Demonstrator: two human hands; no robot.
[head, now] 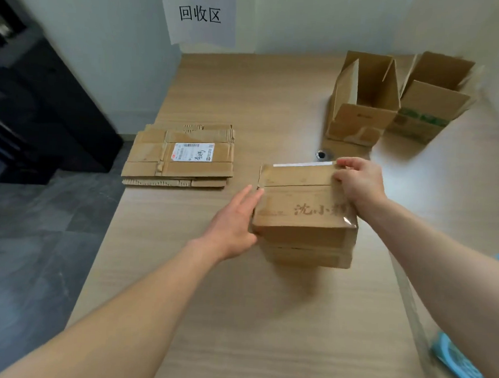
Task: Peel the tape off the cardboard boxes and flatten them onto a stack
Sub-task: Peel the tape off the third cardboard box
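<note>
Forearms over table (235, 318). Left hand (231, 228): grip apart, straight fingers flat against taped box (299, 203), left side. Right hand (358, 183): grip clamped on box's far right corner.

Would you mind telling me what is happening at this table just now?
A person is working on a closed cardboard box on the wooden table. The left hand presses flat against its left side, while the right hand pinches the tape at its far right corner, seemingly to peel it. A stack of flattened boxes lies to the left. Two open boxes stand at the back right, not yet flattened.
</note>
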